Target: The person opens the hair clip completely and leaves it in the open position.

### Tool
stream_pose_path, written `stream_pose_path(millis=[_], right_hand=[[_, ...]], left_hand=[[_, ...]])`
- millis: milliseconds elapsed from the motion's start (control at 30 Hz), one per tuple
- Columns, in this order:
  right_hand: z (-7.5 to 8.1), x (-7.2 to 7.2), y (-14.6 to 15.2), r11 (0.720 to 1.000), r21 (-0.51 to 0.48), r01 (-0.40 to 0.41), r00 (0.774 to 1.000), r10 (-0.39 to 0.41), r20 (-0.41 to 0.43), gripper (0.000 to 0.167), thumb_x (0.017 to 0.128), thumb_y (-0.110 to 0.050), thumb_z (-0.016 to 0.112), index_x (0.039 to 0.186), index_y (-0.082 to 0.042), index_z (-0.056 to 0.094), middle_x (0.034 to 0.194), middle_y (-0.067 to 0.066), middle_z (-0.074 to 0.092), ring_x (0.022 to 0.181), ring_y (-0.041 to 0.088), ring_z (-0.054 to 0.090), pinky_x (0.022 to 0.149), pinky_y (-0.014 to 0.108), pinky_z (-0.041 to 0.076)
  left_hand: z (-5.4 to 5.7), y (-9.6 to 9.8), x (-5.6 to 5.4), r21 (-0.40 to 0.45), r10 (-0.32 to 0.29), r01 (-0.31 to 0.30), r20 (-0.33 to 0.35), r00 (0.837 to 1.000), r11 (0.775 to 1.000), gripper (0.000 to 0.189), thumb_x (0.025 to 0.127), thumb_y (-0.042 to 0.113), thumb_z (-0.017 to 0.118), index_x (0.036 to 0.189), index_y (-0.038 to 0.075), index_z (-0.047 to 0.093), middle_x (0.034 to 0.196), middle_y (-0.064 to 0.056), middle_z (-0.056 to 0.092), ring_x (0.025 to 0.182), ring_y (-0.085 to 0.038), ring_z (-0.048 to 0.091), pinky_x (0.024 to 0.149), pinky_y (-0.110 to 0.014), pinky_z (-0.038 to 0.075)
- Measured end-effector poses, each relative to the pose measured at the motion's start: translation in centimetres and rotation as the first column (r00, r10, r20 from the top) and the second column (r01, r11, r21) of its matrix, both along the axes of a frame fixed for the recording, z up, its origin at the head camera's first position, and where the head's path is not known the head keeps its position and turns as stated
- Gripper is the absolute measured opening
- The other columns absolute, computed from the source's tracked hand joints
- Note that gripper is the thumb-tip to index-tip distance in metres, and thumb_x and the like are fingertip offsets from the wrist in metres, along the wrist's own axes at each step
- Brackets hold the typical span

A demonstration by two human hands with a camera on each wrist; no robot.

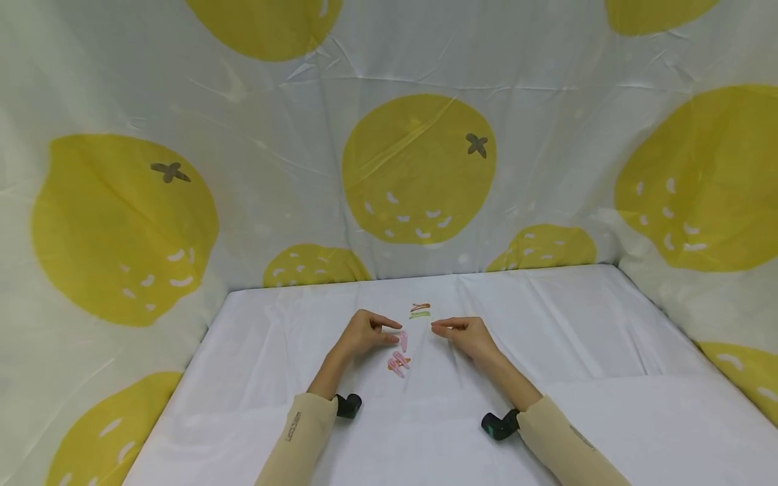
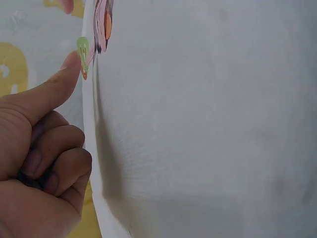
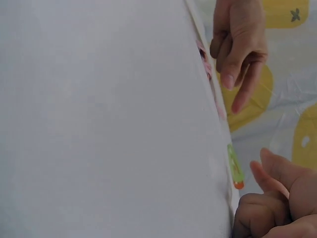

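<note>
My left hand (image 1: 365, 332) hovers just left of a single pink hair clip (image 1: 404, 341), thumb and index finger apart with nothing visible between them. Its other fingers are curled in the left wrist view. Across from it, my right hand (image 1: 468, 335) has thumb and forefinger close together, and no item shows in them. A green hair clip (image 1: 419, 314) and an orange-brown hair clip (image 1: 420, 307) lie one above the other, beyond the hands. Nearer me, several pink hair clips (image 1: 398, 364) overlap in a pile, with bits of orange beneath.
A white cloth (image 1: 583, 337) with creases covers the table. Behind and at the sides hangs a white curtain (image 1: 255, 135) printed with large yellow fruit. Black wrist cameras (image 1: 501, 425) sit at both sleeve cuffs.
</note>
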State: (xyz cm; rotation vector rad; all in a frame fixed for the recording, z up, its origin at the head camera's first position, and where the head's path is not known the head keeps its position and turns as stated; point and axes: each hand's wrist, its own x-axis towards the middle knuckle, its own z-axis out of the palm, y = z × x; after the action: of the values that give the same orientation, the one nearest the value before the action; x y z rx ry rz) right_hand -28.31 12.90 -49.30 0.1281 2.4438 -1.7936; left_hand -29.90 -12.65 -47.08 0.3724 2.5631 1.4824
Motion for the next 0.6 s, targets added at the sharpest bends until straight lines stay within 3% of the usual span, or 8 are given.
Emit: stream_pose_path(millis=[67,133,300,433,600], right_hand=[[-0.1,0.5,0.1,1.000,-0.022,-0.009,1.000,0.009,0.026,0.022,0.087,-0.029,0.084,0.105,-0.017,0.084,0.081,-0.005,0.070,0.067,0.006,0.048,0.059,0.022,0.039],[-0.2,1.0,0.1,0.999,-0.040,-0.026,0.999,0.027,0.032,0.021,0.086,-0.029,0.085,0.105,-0.019,0.084,0.079,-0.012,0.064,0.065,0.005,0.040,0.056,0.021,0.033],[-0.4,1.6,-0.5,0.992,-0.025,-0.124,0.990,0.122,-0.070,0.022,0.087,-0.025,0.084,0.107,-0.016,0.084,0.076,-0.011,0.059,0.076,0.010,0.041,0.066,0.023,0.033],[-0.7,1.7,-1.3,0.984,-0.020,-0.176,0.978,0.173,-0.115,0.023,0.086,-0.023,0.085,0.107,-0.014,0.083,0.057,-0.007,0.034,0.058,0.010,0.029,0.055,0.023,0.025],[-1.1,1.4,-2.8,0.981,0.012,-0.196,0.969,0.195,-0.152,0.022,0.086,-0.023,0.086,0.105,-0.013,0.084,0.053,-0.009,0.035,0.052,0.007,0.028,0.050,0.021,0.023]], left_hand=[[-0.1,0.1,-0.1,-0.001,-0.012,0.012,-0.005,1.000,1.000,0.026,0.081,0.005,0.087,0.106,0.003,0.082,0.055,0.006,0.036,0.056,-0.008,0.031,0.053,-0.022,0.027],[-0.1,0.1,-0.2,-0.010,-0.017,0.017,-0.004,1.000,1.000,0.026,0.081,0.005,0.087,0.107,0.003,0.082,0.055,0.006,0.035,0.056,-0.008,0.031,0.053,-0.022,0.027],[0.2,0.2,-0.5,-0.047,-0.028,0.028,0.001,1.000,0.998,0.026,0.081,0.004,0.087,0.106,0.006,0.083,0.055,0.005,0.037,0.057,-0.009,0.033,0.054,-0.022,0.028],[0.2,0.3,-0.8,-0.060,-0.074,0.074,-0.004,0.997,0.995,0.026,0.081,0.000,0.085,0.106,0.006,0.083,0.056,0.005,0.038,0.058,-0.009,0.034,0.055,-0.022,0.028],[0.0,0.2,-1.2,-0.074,-0.123,0.121,-0.013,0.992,0.990,0.026,0.082,0.001,0.085,0.107,0.005,0.082,0.057,0.006,0.040,0.057,-0.008,0.035,0.053,-0.021,0.028]])
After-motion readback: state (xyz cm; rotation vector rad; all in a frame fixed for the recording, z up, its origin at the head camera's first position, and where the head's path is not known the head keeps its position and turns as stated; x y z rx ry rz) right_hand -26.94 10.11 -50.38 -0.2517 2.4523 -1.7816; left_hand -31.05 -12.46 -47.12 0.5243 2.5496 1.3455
